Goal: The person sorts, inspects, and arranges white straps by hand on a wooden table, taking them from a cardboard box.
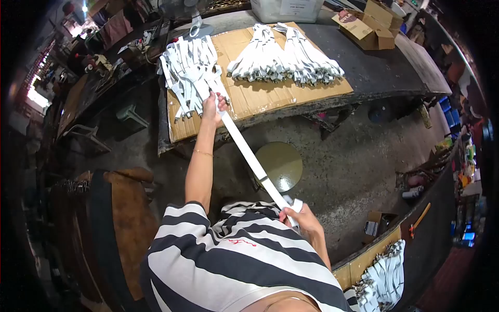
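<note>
White strap (245, 147) runs straight between the left hand (213, 108), by the far tabletop (387, 70), and the near right hand (303, 218), both having fingers (222, 101) closed on it, probably to keep it taut.

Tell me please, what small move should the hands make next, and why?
Perhaps bring the right hand toward the left hand, doubling the white strap: it runs straight between both hands, while the white bundles on the cardboard look gathered and shorter.
</note>
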`<state>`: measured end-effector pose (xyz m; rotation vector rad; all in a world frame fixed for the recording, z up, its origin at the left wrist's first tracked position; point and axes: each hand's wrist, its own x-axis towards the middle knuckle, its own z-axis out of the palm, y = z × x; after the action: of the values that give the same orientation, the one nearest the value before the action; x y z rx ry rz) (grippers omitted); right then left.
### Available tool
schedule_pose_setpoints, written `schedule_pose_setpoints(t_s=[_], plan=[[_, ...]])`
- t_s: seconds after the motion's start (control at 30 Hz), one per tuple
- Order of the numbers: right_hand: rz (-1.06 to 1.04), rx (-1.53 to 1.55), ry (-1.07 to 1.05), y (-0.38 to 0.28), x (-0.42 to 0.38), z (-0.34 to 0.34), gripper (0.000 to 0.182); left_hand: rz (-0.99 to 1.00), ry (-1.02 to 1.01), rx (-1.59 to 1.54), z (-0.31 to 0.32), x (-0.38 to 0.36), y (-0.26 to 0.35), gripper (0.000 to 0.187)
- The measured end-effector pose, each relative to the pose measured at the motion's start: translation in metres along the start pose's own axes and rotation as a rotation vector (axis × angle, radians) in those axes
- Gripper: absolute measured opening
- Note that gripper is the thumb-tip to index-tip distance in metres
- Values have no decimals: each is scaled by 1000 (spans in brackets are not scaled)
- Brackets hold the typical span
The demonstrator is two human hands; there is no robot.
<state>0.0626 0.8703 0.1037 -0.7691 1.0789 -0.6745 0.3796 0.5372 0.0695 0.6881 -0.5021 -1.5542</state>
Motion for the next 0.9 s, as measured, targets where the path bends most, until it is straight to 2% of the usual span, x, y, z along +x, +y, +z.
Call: schedule_pose_setpoints(t_s=[0.03, 0.1, 0.17, 0.23, 0.37, 0.47, 0.5, 0.57, 0.6, 0.63, 0.67, 0.7, 0.73, 0.77, 0.83, 0.9], plan=[[-4, -19, -35, -10, 0, -5, 20, 17, -38, 12, -21, 14, -1, 30], [-107, 47, 44, -33, 0, -5, 22, 57, 220, 59, -16, 14, 9, 30], [-95, 43, 50, -39, 4, -18, 24, 76, 175, 80, -24, 11, 26, 32], [-123, 35, 41, -54, -4, -23, 26, 94, 296, 292, -25, 20, 42, 32], [-70, 19, 61, -79, -29, -25, 25, 100, 281, 250, -42, 61, 80, 32], [-73, -77, 121, -97, -52, -16, 26, 212, 456, 225, -39, 90, 121, 27], [-50, -129, 133, -109, -67, -11, 25, 180, 464, 293, -55, 106, 145, 24], [-66, -186, 150, -124, -96, -1, 24, 246, 479, 91, -69, 121, 198, 11], [-46, -192, 160, -126, -114, -1, 17, 312, 501, -16, -95, 142, 231, 8], [-32, -220, 162, -129, -133, 0, 13, 176, 339, -140, -131, 158, 278, 5], [-64, -272, 150, -130, -148, -4, 16, 176, 376, -119, -153, 173, 319, 9], [-6, -332, 272, -135, -162, 1, 15, 202, 398, -140, -173, 183, 361, 13], [-72, -467, 196, -152, -171, 3, 15, 226, 424, -163, -181, 191, 385, 18], [-141, -607, 116, -166, -175, 5, 16, 290, 475, -55, -155, 173, 398, 15], [-398, -643, 219, -168, -178, 20, 23, 266, 436, -35, -159, 183, 447, 15], [-297, -677, 198, -166, -181, 29, 23, 236, 409, -38, -144, 180, 466, 19]])
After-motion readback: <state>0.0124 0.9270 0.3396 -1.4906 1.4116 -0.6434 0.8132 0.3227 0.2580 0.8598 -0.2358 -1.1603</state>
